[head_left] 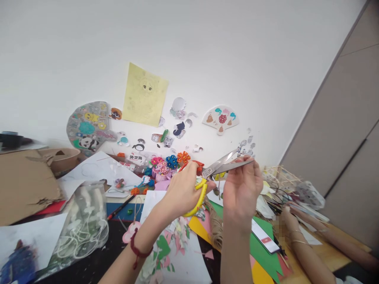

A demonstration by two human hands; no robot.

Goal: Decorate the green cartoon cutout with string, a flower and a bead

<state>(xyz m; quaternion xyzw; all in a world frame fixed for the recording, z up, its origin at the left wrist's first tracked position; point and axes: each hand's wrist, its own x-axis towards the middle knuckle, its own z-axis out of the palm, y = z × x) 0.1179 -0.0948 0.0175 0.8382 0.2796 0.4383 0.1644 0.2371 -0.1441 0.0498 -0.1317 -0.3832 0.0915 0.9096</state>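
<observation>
My left hand [182, 191], with a dark red cord bracelet [140, 246] at its wrist, is closed round the handles of a pair of scissors [219, 167]. One handle is yellow, the other orange-red. The metal blades are spread apart and point up to the right. My right hand [241, 189] is raised, palm towards me, its fingers bent together at the end of the lower blade. Whether they pinch the blade or something small there, I cannot make out. Below both hands, green and pink paper scraps [166, 252] lie on a white sheet [192, 256].
Crocheted flowers [171, 161] stand at the wall beside a bottle [133, 162]. Cardboard [26, 185] and a clear bag of white cord [79, 225] are at left. Twine [216, 225], green paper [260, 244] and a phone [265, 236] lie right, near another person's arms [304, 244].
</observation>
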